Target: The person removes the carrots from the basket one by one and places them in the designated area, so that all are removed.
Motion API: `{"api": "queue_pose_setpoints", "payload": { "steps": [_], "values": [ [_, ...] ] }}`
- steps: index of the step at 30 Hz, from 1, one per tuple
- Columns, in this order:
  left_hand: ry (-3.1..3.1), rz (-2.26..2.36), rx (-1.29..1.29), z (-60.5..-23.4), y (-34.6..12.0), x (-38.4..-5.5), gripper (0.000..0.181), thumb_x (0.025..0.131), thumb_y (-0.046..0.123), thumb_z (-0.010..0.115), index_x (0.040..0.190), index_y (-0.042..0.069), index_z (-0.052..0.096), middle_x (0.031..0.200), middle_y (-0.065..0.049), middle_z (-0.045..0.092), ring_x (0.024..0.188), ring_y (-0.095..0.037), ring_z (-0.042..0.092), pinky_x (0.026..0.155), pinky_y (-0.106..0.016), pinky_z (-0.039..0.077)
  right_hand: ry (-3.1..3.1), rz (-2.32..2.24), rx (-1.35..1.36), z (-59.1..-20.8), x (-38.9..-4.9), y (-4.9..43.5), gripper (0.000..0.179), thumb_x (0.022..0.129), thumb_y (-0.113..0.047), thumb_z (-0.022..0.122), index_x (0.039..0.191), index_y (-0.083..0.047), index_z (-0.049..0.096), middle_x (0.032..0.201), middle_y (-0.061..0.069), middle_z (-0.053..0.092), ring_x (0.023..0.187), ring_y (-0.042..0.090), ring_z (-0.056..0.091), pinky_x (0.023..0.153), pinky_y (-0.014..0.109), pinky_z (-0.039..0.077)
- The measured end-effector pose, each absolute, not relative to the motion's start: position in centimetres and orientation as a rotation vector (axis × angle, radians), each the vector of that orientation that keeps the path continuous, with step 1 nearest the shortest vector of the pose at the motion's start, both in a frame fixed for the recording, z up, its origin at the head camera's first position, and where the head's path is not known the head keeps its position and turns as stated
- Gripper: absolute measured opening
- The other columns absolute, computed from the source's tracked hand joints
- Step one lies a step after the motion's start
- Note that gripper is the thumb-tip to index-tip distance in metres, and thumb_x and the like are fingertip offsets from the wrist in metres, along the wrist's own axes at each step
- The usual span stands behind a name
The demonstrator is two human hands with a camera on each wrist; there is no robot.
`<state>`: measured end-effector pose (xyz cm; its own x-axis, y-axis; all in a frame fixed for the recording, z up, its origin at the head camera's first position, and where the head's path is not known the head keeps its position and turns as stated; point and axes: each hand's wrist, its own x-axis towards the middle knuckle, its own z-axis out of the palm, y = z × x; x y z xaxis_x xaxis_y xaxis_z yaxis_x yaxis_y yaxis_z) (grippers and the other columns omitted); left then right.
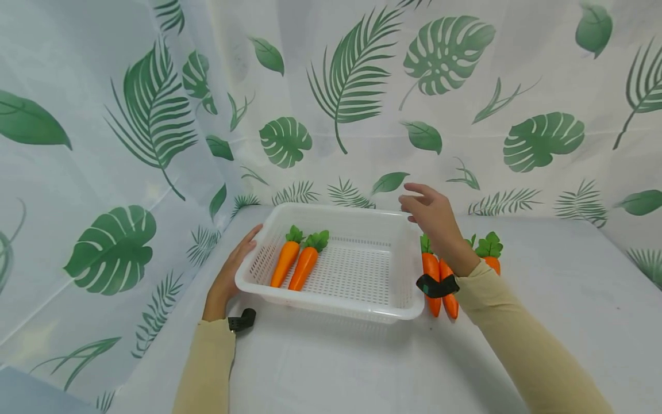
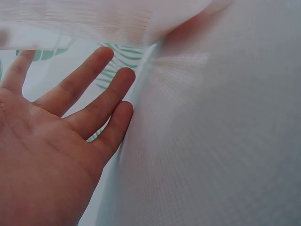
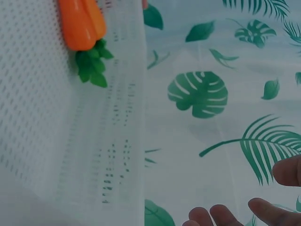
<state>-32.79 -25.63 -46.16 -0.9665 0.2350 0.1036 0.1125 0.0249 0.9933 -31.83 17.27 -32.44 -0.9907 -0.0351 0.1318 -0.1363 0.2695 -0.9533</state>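
Note:
A white plastic basket (image 1: 331,303) with perforated walls occupies the middle of the head view. Two orange toy carrots (image 1: 304,268) with green leafy tops lie inside it, toward the left. My left hand (image 1: 234,270) is at the basket's left side, its fingers extended. In the left wrist view those fingers spread below a blurred white edge. Over the basket's back right corner hovers my right hand (image 1: 431,215), fingers loosely bent and apart from the rim, holding nothing. Beside the basket's right wall lie more carrots (image 1: 431,270), partly hidden by the right wrist.
Everything stands on a white tabletop (image 1: 320,368). Behind and to the left hangs a white curtain (image 1: 357,167) printed with green leaves, close to the basket's back rim. Black straps with small devices (image 1: 437,286) sit on both wrists.

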Motion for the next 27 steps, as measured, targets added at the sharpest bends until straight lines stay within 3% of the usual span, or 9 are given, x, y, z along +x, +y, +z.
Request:
{"api": "queue_pose_setpoints", "payload": {
  "steps": [19,27],
  "values": [
    [2.208,2.090,0.351,-46.3,-25.8,-32.7,0.060,0.117,0.043,0.035,0.173,0.030,0.021,0.175,-0.004,0.026,0.145,-0.037,0.039,0.119,-0.057,0.036,-2.520,1.894,0.225,-34.9,-34.1,11.8,0.051,0.110,-0.020,0.058,0.158,-0.002,0.050,0.148,0.027,0.059,0.136,0.043,0.056,0.114,0.055,0.045],
    [2.164,2.117,0.389,-46.2,-25.7,-32.9,0.059,0.118,0.041,0.034,0.174,0.027,0.021,0.175,-0.007,0.026,0.147,-0.037,0.036,0.123,-0.060,0.029,-2.507,1.928,0.270,-36.1,-35.0,10.4,0.051,0.109,-0.019,0.058,0.156,0.000,0.051,0.144,0.029,0.061,0.133,0.045,0.058,0.111,0.057,0.047]
  ]
}}
